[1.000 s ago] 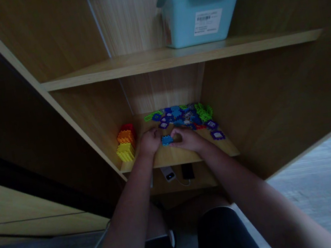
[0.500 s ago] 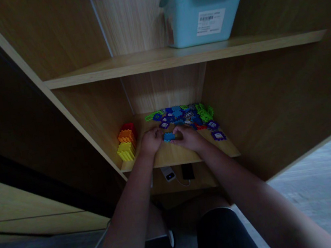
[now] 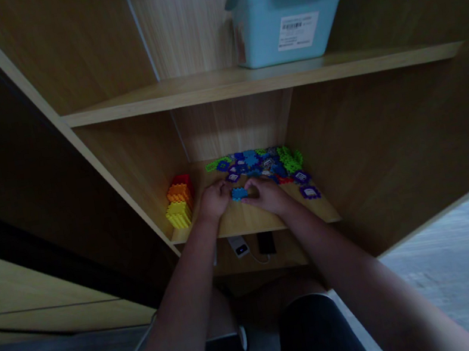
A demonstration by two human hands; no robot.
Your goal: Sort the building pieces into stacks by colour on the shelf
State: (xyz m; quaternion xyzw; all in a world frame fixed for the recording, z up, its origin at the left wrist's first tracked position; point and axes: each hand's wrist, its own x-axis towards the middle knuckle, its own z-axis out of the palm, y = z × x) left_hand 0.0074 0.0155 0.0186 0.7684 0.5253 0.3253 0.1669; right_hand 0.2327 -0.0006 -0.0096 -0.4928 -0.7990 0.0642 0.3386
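Note:
A small stack of blue toothed plastic tiles (image 3: 239, 194) lies on the lower shelf between my hands. My right hand (image 3: 266, 194) curves its thumb and forefinger around the stack's right end. Just left of the stack is my left hand (image 3: 215, 199), its fingers curled together; whatever they may hold is hidden. Behind my hands spreads a pile of loose blue, purple and green tiles (image 3: 251, 158). On the left stand sorted stacks of yellow tiles (image 3: 178, 215), orange tiles (image 3: 179, 193) and red tiles (image 3: 182, 180).
Green tiles (image 3: 290, 159) and purple tiles (image 3: 309, 192) lie to the right, near the side panel. Overhead, a light-blue lidded bin (image 3: 279, 16) stands on the upper shelf (image 3: 184, 95). Beneath the working shelf are a white device (image 3: 238, 246) with a cable and a dark object (image 3: 266, 243).

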